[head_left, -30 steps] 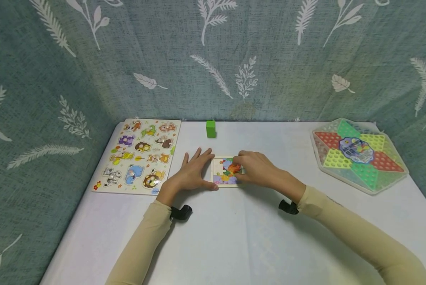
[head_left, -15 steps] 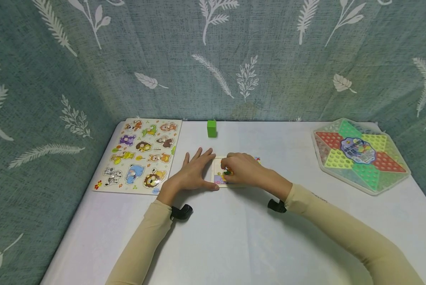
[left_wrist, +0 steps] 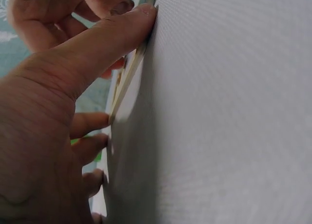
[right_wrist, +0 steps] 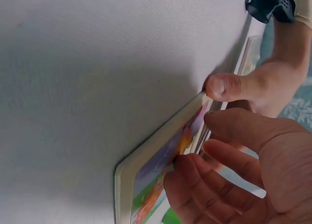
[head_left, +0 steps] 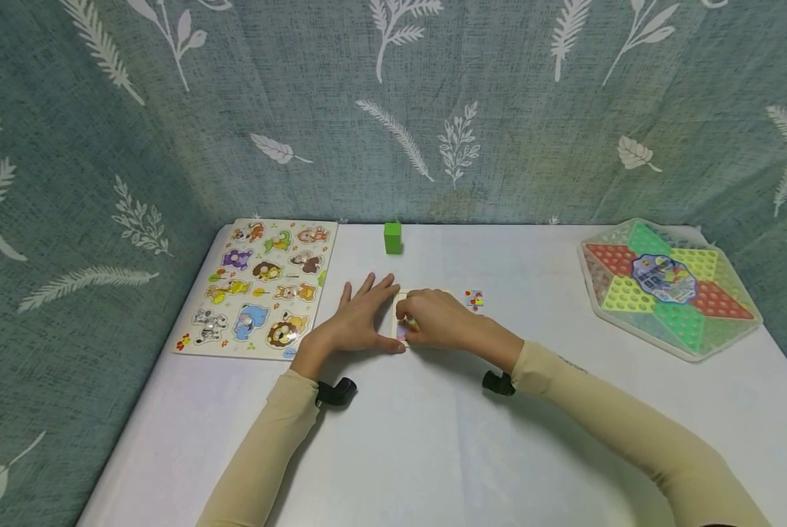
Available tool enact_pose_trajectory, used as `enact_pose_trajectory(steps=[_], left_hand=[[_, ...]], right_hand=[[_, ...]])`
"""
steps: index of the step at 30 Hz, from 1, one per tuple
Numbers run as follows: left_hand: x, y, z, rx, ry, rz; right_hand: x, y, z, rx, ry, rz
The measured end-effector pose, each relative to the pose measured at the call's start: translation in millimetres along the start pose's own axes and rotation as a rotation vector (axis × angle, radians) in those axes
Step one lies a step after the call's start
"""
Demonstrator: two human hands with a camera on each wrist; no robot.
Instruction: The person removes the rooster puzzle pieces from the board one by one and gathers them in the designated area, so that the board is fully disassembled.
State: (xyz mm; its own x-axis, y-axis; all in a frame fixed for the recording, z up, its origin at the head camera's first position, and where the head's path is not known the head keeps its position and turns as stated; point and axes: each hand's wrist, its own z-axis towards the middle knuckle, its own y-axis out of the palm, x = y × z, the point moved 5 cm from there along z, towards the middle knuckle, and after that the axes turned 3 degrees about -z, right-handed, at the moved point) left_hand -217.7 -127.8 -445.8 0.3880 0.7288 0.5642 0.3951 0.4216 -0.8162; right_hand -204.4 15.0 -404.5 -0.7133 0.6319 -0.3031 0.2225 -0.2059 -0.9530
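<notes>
The puzzle [right_wrist: 160,161] lies flat on the bench [head_left: 393,454], between both hands. The left hand [head_left: 360,318] has its fingers spread, with the thumb touching the near left corner. The right hand [head_left: 435,318] bends its fingers over the puzzle; whether they pinch anything, one cannot tell. A loose piece [head_left: 475,300] lies just beside, right. The puzzle seems light, stiff, easily sliding; its edges are best for holding.

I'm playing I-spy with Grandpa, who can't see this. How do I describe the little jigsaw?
Find the white table, then the left hand and right hand near its middle. The jigsaw there has a pale frame and is far smaller than the animal peg puzzle or the Chinese checkers board.
</notes>
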Motion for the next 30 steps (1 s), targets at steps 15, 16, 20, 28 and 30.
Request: enact_pose_trajectory(steps=[15, 16, 20, 28, 30], left_hand=[[0.7, -0.1, -0.9, 0.003, -0.006, -0.002], [0.8, -0.2, -0.9, 0.003, -0.006, -0.001], [0.7, 0.2, -0.3, -0.002, -0.005, 0.003], [0.2, 0.1, -0.4, -0.004, -0.006, -0.003], [0.5, 0.0, -0.5, -0.001, -0.004, -0.004]], right_hand=[[-1.9, 5.3, 2.0, 0.01, -0.005, -0.003], [-1.8, 5.5, 1.9, 0.012, -0.004, -0.002], [-1.4, 6.0, 1.3, 0.011, 0.004, 0.003], [-1.6, 6.6, 1.2, -0.001, -0.001, -0.009], [-1.5, 6.7, 1.3, -0.003, -0.003, -0.015]])
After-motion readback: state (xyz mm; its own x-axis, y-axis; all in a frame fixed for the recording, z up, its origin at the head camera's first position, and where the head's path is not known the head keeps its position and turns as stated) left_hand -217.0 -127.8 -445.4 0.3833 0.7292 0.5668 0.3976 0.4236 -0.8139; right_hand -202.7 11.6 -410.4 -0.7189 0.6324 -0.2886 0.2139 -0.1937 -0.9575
